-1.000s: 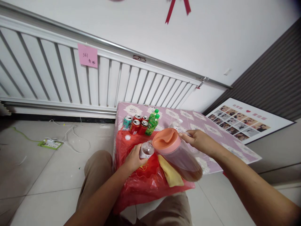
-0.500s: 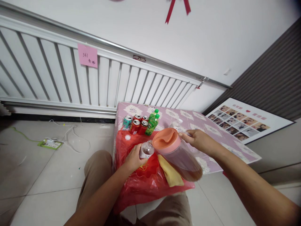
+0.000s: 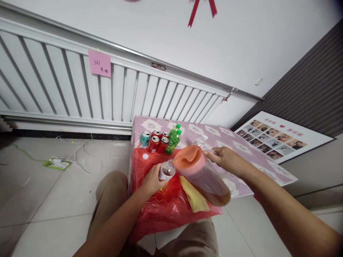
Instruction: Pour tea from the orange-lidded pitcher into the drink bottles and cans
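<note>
Above the near part of the bench (image 3: 268,173), seen from the head view, the left hand (image 3: 152,184) holds a small clear bottle (image 3: 166,174), its fingers clamped around the side. The bottle leans a little, its uncapped mouth pointing up and to the right, and a brownish tint shows inside. The right hand (image 3: 226,160) has its fingers closed on the handle of a large clear pitcher (image 3: 211,185) with an orange lid (image 3: 189,160). The pitcher is tilted, its lid end right at the bottle's mouth; whether the two touch I cannot tell. Brown liquid lies in the lower part of the pitcher.

Below the hands, a red plastic sheet (image 3: 150,223) covers the near part of the bench, with a wavy-edged red tray (image 3: 171,194) on it. A yellow cloth (image 3: 197,201) lies beside the tray, partly behind the pitcher. Near the sheet's far left corner is a white cap (image 3: 145,156). Just beyond stand a teal can (image 3: 145,139), four red cans (image 3: 153,145) and two green bottles (image 3: 173,141), close together. Another clear bottle (image 3: 199,141) with a white top stands behind the pitcher, partly hidden.
</note>
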`<state>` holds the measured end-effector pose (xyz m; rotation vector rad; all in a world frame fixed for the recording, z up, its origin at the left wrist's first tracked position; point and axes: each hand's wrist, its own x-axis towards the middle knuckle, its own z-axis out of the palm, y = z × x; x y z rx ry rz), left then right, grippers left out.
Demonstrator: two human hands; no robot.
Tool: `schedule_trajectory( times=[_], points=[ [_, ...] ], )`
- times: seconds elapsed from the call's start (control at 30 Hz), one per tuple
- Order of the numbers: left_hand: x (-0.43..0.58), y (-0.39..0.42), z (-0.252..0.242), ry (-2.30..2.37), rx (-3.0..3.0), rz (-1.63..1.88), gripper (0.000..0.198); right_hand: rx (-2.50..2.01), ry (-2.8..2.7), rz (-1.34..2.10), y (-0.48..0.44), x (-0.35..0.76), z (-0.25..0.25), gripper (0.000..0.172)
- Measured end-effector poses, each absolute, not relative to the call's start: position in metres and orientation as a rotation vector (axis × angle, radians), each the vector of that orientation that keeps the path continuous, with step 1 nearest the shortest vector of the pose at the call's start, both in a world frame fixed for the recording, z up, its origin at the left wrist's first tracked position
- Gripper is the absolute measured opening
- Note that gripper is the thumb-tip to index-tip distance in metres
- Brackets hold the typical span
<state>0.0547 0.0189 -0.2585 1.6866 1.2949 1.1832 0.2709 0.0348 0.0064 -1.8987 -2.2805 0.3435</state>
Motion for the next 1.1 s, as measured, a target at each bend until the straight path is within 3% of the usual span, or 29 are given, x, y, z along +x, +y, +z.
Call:
schedule_trajectory(
  times=[1.1],
  points=[
    [0.0545, 0.0190, -0.2602, 1.306, 1.706, 1.191, 0.068, -1.906, -2.277, 0.350, 0.0337, 0.2688, 0.0078, 0.071]
  ],
)
